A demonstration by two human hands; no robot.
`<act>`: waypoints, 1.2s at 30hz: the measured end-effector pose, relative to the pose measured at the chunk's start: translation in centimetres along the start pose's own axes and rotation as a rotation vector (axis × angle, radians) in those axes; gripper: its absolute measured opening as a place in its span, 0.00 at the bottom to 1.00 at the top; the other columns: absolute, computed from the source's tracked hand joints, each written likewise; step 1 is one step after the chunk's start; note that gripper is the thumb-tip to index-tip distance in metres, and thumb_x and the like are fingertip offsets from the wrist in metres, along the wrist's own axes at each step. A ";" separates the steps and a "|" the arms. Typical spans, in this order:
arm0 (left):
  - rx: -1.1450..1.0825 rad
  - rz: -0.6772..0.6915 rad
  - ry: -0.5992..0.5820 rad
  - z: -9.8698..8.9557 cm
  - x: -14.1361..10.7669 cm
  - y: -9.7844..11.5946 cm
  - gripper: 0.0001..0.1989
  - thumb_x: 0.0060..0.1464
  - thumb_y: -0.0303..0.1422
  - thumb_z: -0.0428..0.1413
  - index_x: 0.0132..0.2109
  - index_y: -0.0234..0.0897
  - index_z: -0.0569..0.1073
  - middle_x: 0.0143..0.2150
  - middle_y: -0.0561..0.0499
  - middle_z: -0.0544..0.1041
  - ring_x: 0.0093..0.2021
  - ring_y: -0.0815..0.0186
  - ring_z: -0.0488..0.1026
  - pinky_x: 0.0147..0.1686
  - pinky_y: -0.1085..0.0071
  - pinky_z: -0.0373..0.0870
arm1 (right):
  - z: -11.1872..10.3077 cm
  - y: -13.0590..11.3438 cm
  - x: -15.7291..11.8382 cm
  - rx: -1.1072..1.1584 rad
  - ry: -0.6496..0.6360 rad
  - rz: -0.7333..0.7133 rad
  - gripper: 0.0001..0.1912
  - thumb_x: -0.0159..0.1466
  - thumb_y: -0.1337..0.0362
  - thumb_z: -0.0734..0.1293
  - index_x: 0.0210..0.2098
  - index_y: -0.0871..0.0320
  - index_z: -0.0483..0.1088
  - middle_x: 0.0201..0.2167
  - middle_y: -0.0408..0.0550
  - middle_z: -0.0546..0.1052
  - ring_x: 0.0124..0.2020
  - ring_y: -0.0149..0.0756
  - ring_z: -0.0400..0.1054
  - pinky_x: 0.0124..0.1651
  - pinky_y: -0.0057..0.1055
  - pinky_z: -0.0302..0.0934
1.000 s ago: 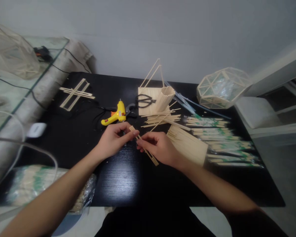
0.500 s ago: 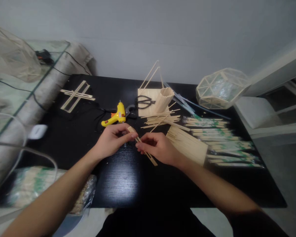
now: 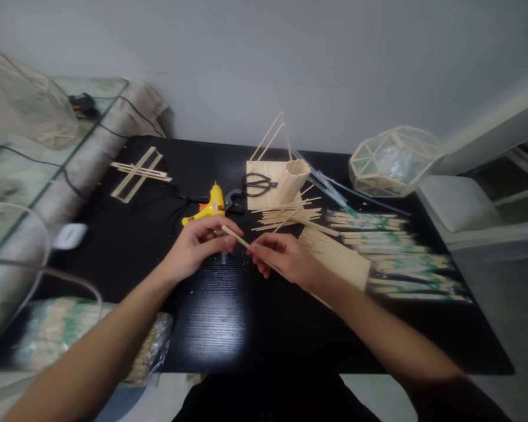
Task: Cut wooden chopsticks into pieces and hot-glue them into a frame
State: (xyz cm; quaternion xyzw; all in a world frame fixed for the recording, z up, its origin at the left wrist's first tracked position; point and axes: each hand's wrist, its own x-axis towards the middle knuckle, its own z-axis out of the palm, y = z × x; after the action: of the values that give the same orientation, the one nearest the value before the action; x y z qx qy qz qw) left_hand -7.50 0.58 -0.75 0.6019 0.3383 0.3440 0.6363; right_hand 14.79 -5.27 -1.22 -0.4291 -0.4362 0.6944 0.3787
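Observation:
A narrow piece of joined bamboo sticks (image 3: pixel 236 235) slants between my two hands above the black table (image 3: pixel 211 328). My left hand (image 3: pixel 201 243) pinches its upper end between thumb and fingers. My right hand (image 3: pixel 284 258) grips it further down, and its lower part is mostly hidden behind that hand. Just beyond my left hand lies a yellow hot glue gun (image 3: pixel 213 202), with dark-handled pliers (image 3: pixel 234 201) beside it. A bundle of loose sticks (image 3: pixel 286 217) and a flat stick panel (image 3: pixel 343 258) are close to my right hand.
A stick base with a cylinder (image 3: pixel 293 181) stands at the back, scissors (image 3: pixel 259 184) lying on it. Packaged chopsticks (image 3: pixel 400 252) spread to the right, near a faceted frame (image 3: pixel 396 158). Crossed stick frames (image 3: pixel 141 173) lie left; a plastic bag (image 3: pixel 66 328) sits front left.
The stick piece has turned in my hands, from steeply slanted with its two strips showing to flatter and edge-on. My right hand now covers more of its lower end.

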 end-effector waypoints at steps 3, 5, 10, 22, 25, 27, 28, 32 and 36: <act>-0.051 0.018 0.012 -0.1 0.1 -0.4 0.09 0.56 0.33 0.67 0.44 0.36 0.83 0.30 0.52 0.78 0.28 0.69 0.73 0.31 0.73 0.71 | -0.2 -0.2 -0.1 -0.013 0.002 0.032 0.18 0.59 0.51 0.79 0.37 0.58 0.78 0.28 0.41 0.76 0.25 0.28 0.67 0.29 0.28 0.63; -0.083 0.025 0.005 -0.2 0.1 -0.6 0.12 0.57 0.32 0.67 0.48 0.36 0.82 0.32 0.51 0.79 0.29 0.69 0.74 0.31 0.73 0.72 | -0.3 -0.3 -0.1 -0.038 0.012 0.045 0.17 0.58 0.53 0.80 0.37 0.58 0.77 0.26 0.40 0.76 0.25 0.28 0.67 0.31 0.28 0.63; -0.118 0.032 -0.031 -0.2 0.1 -0.8 0.15 0.57 0.30 0.66 0.52 0.36 0.81 0.34 0.51 0.79 0.31 0.68 0.75 0.32 0.73 0.74 | -0.2 -0.3 -0.2 -0.087 0.073 0.024 0.15 0.56 0.55 0.81 0.34 0.57 0.77 0.29 0.40 0.77 0.27 0.29 0.68 0.34 0.30 0.65; 0.026 0.092 0.128 0.1 0.5 -1.3 0.11 0.61 0.34 0.65 0.50 0.36 0.79 0.37 0.50 0.79 0.30 0.71 0.73 0.31 0.75 0.72 | -1.3 0.1 -1.7 -0.186 0.133 -0.009 0.13 0.60 0.55 0.77 0.38 0.56 0.77 0.32 0.43 0.80 0.31 0.33 0.74 0.39 0.33 0.70; 0.050 0.126 0.144 0.2 0.6 -1.2 0.09 0.65 0.36 0.62 0.49 0.37 0.79 0.36 0.51 0.76 0.30 0.71 0.71 0.30 0.74 0.71 | -3.0 0.3 -3.9 -0.366 0.184 0.000 0.12 0.63 0.54 0.74 0.40 0.56 0.78 0.34 0.45 0.81 0.33 0.36 0.76 0.39 0.34 0.71; 0.101 0.147 0.149 0.3 0.6 -1.1 0.09 0.66 0.37 0.59 0.48 0.38 0.79 0.34 0.52 0.74 0.29 0.70 0.71 0.31 0.73 0.70 | -4.5 0.4 -5.6 -0.502 0.262 -0.016 0.13 0.64 0.53 0.73 0.41 0.55 0.78 0.37 0.48 0.83 0.35 0.39 0.77 0.41 0.37 0.72; 0.139 0.159 0.156 0.3 0.6 -1.1 0.09 0.67 0.38 0.59 0.47 0.38 0.78 0.33 0.53 0.73 0.29 0.70 0.70 0.31 0.72 0.70 | -5.4 0.5 -6.4 -0.572 0.314 -0.025 0.14 0.64 0.52 0.72 0.41 0.55 0.79 0.39 0.49 0.84 0.37 0.41 0.78 0.42 0.38 0.73; 0.328 0.162 0.217 0.3 0.5 -1.4 0.09 0.68 0.39 0.56 0.48 0.39 0.77 0.29 0.55 0.70 0.28 0.68 0.68 0.30 0.72 0.67 | -8.5 1.1 -9.0 -0.790 0.462 -0.009 0.14 0.65 0.52 0.70 0.41 0.54 0.79 0.39 0.52 0.85 0.38 0.45 0.79 0.43 0.42 0.73; 0.484 0.156 0.283 0.0 0.5 -2.0 0.10 0.68 0.40 0.56 0.48 0.39 0.76 0.34 0.53 0.75 0.32 0.66 0.72 0.36 0.69 0.68 | -10.6 1.3 -10.7 -1.022 0.539 -0.016 0.11 0.65 0.56 0.67 0.38 0.54 0.78 0.33 0.52 0.84 0.32 0.46 0.78 0.38 0.41 0.71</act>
State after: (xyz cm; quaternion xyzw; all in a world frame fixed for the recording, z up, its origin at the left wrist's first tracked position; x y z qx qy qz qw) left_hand -7.16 0.93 -2.74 0.7066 0.4484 0.3817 0.3923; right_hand 28.12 -12.36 -2.30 -0.7158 -0.6076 0.2590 0.2265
